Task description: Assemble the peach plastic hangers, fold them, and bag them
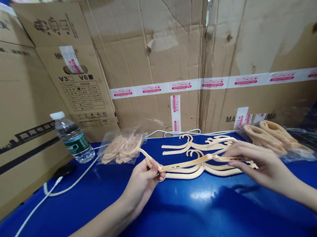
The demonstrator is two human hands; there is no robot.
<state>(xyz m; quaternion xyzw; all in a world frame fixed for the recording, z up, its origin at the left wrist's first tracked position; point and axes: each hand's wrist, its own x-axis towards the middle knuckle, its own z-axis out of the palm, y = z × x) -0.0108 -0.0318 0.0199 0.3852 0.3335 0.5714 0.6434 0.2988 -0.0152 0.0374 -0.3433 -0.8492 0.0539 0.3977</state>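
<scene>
A beige plastic folding clothes hanger (187, 163) is stretched between my two hands above the blue table. My left hand (147, 176) pinches its left end, where a bent piece sticks up from the joint. On the other side my right hand (261, 162) has its fingers closed around the hanger's right part; the fingers cover some of that arm. Just behind and below lie more beige hangers (191, 174), with curved hooks and spread arms. Farther back is another hanger (176, 150), its hook pointing away from me.
A clear bag of beige hanger parts (120, 147) lies at left, another bag of folded hangers (276, 138) at right. A water bottle (74, 138), a black device (64, 170) and a white cable (27, 221) are at left. Cardboard (155, 66) walls the back of the blue table (186, 221).
</scene>
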